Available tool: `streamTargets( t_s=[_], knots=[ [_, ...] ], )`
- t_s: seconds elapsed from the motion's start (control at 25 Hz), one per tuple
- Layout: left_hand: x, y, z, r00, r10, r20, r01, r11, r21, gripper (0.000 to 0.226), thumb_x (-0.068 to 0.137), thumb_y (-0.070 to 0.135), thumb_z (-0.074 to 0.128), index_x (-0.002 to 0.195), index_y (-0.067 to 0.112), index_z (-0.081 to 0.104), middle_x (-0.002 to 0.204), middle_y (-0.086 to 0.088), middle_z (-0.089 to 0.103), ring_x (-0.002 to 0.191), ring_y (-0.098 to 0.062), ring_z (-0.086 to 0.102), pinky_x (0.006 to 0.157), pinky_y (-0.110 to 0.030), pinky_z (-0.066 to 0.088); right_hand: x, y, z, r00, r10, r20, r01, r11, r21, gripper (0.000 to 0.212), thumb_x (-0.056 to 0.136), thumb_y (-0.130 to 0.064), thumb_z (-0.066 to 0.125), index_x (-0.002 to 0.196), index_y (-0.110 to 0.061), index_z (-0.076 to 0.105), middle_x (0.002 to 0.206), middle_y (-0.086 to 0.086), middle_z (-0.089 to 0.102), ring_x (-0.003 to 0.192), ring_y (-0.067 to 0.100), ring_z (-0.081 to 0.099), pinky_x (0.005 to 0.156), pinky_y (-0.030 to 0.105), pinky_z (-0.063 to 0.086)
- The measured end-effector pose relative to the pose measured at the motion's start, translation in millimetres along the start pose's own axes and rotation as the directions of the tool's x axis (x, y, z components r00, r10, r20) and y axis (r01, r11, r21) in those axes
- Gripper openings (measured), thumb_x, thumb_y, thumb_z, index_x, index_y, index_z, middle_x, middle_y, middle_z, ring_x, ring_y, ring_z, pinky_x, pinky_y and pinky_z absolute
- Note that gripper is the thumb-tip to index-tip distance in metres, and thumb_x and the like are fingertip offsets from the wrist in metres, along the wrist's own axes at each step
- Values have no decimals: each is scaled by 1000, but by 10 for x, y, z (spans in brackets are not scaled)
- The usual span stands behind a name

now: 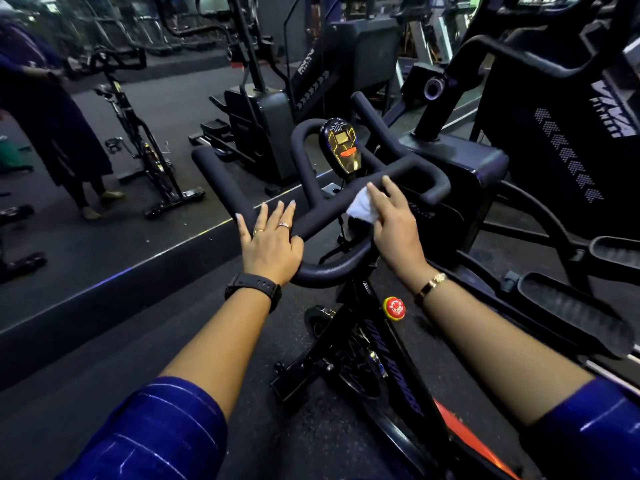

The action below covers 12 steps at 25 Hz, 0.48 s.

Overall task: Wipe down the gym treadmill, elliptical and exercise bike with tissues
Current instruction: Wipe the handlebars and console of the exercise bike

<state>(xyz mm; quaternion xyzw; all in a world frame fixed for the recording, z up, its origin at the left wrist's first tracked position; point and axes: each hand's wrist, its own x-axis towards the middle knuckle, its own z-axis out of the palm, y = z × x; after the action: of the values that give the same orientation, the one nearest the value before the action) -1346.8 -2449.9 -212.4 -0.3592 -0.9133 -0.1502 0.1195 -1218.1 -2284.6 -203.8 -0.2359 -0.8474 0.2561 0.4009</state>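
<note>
While your left hand (272,244) lies flat on the near-left bend of the handlebar (221,181), fingers straight n spread, not gripping anything, your right hand (394,223) presses a white tissue (362,206) onto the middle crossbar. Right fingers are out straight over the tissue w/ the tips on the bar. Thumb's hidden, so can't tell if it's pinching underneath. The tissue pokes out on the left side of that hand, just below the lil gold-n-black display (343,147) at the center of the bars.

Black watch (254,285) on the left wrist, gold bracelet (431,284) on the right. The exercise bike (374,341) frame runs down btwn your arms, w/ a red knob (394,308) just beside the right wrist. The elliptical (460,168) sits right behind the bike on the right side, its pedals (571,306) near your right forearm. The mirror (173,98) on the left shows a bike n a standing person.
</note>
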Motion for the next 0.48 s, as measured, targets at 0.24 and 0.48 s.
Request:
streamTargets(
  t_s=[0.24,0.48],
  knots=[
    [117,-111,-82,996,-56,64,49,994,102,53,102,41,25,154,35,20,164,9,10,151,-13,-6,113,-56,-19,659,-114,59,993,-52,105,60,995,-83,32,88,7,49,117,3,63,116,24,51,105,31,50,80,6,29],
    [526,-464,-316,974,213,73,-225,901,372,51,103,39,24,154,37,20,164,10,7,151,-16,-10,113,-56,-19,609,-146,554,973,-19,229,95,939,-329,21,82,-2,46,84,4,66,94,22,60,92,40,56,79,42,49]
  ],
)
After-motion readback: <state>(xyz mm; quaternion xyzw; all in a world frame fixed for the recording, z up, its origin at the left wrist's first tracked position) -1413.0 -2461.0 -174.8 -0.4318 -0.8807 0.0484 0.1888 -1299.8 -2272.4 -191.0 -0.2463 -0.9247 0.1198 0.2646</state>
